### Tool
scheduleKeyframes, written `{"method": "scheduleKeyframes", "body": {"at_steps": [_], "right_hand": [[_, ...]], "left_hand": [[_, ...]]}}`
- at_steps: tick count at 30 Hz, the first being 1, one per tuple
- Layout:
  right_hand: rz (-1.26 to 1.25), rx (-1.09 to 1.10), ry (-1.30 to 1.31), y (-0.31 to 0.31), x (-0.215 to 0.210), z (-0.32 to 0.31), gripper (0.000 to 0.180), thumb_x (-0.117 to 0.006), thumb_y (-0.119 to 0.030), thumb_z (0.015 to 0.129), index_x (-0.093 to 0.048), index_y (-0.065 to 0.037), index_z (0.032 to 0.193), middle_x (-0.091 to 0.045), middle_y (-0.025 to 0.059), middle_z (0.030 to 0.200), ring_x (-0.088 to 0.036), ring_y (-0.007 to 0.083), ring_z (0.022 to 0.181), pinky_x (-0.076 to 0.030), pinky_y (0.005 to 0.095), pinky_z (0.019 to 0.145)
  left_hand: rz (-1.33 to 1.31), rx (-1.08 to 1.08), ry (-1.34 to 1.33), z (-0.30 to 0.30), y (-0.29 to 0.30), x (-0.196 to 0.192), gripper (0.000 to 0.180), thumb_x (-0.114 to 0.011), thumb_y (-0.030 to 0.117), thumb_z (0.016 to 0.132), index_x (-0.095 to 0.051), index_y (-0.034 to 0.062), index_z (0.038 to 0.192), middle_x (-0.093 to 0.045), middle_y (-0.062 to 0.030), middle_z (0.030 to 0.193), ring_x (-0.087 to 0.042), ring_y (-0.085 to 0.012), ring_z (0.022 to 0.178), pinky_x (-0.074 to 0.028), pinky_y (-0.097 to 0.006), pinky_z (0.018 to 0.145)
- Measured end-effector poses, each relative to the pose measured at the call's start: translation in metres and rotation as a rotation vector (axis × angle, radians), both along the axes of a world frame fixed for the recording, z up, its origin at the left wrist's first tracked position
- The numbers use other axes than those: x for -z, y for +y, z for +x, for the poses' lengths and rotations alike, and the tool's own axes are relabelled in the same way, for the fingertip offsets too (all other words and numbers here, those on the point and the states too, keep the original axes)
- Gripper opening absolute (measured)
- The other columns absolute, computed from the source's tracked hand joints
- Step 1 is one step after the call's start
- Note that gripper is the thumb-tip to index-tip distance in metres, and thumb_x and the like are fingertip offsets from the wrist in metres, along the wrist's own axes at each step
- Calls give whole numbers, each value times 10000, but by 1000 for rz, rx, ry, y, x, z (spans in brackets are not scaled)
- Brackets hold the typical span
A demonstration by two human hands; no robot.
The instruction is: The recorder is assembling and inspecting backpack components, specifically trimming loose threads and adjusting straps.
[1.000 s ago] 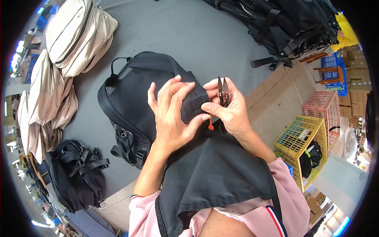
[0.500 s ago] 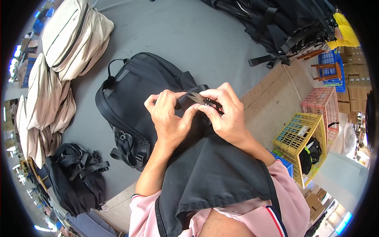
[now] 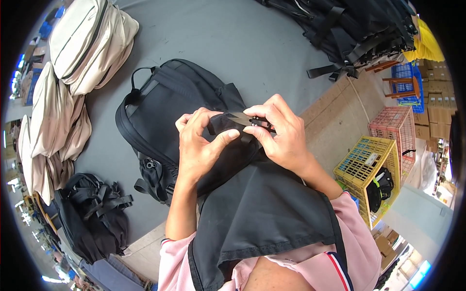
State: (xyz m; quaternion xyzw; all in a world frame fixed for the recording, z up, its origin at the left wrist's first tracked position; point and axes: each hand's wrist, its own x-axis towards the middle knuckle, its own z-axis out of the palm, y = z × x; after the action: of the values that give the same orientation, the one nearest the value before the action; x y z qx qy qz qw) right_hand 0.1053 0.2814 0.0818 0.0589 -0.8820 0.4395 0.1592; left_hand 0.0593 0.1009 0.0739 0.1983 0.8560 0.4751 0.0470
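Open grey table surface is lying beyond the black backpack, giving free passage ahead. Beige bags are crowding the left edge; a heap of black bags is blocking the far right. Both hands are meeting over the backpack.

Bag factory floor: grey worktable stacked with beige bags and black backpacks, plastic crates and cardboard cartons on the floor beside it.

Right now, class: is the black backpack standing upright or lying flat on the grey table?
Lying flat: the black backpack rests broadside on the grey table, its carry loop pointing sideways.
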Motion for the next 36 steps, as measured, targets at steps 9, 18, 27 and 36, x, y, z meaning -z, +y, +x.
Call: {"method": "scheduleKeyframes", "body": {"at_steps": [9, 18, 27, 36], "right_hand": [[139, -143, 99, 8, -5, -11, 224, -728, -54, 686, -642, -57, 892, -502, 50, 724, -493, 168, 562, -403, 277, 513], [-140, -70, 44, 2, 2, -5, 239, -724, -15, 694, -658, -39, 922, -515, 51, 734, -498, 149, 612, -406, 265, 529], [-71, -92, 6, 3, 3, -5, 221, -701, 12, 716, -644, -17, 927, -509, 53, 788, -519, 133, 616, -431, 263, 526], [-417, -34, -204, -4, 17, 5, 644, -808, -57, 641, -479, -80, 1194, -532, 45, 908, -468, 102, 671, -410, 248, 562]], "left_hand": [[83, 93, -154, -5, -11, 0, 350, -777, 300, 668, -646, 51, 876, -606, -16, 810, -520, -164, 804, -278, -313, 903], [98, 89, -176, -6, -12, 0, 352, -778, 302, 671, -645, 53, 882, -606, -13, 817, -517, -159, 818, -277, -310, 901], [117, 100, -187, -6, -10, 3, 320, -755, 278, 694, -650, 49, 892, -609, -14, 821, -548, -154, 815, -282, -316, 912], [402, 44, -242, -10, 37, 6, 269, -678, 153, 796, -651, 30, 1034, -589, -94, 984, -556, -183, 925, -439, -297, 810]]}}
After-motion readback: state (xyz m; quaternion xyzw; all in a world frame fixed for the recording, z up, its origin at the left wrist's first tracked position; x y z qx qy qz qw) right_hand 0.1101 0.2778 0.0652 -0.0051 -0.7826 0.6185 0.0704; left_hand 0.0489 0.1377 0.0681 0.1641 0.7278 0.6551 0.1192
